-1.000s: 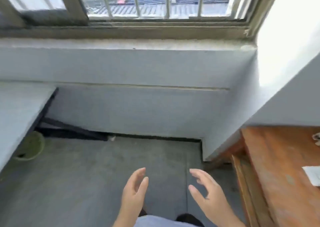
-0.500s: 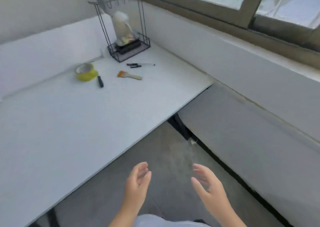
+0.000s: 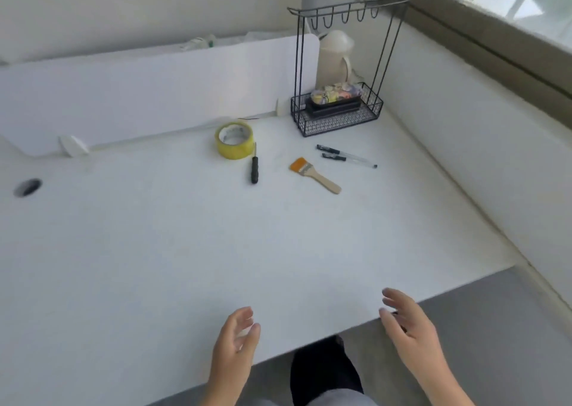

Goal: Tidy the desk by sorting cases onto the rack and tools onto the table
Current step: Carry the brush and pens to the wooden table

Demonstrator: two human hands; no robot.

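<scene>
A black wire rack [image 3: 337, 120] stands at the far right of the white table [image 3: 185, 235]. Its basket holds a black case [image 3: 334, 108] with a colourful patterned case [image 3: 335, 92] on top. On the table lie a yellow tape roll [image 3: 234, 140], a black screwdriver [image 3: 254, 168], a small paintbrush [image 3: 315, 175] and two pens [image 3: 345, 155]. My left hand [image 3: 235, 346] and my right hand [image 3: 408, 328] hover at the table's near edge, both empty with fingers apart, far from the tools.
A white jug [image 3: 335, 55] stands behind the rack. A low white partition [image 3: 154, 89] runs along the table's back. A cable hole [image 3: 27, 187] is at the left. A wall and window ledge [image 3: 483, 74] border the right side. Grey floor [image 3: 495, 328] lies below.
The view has swung left from the window wall and floor to the white table, which now fills the frame. Both hands stay empty and open, now over the table's near edge.
</scene>
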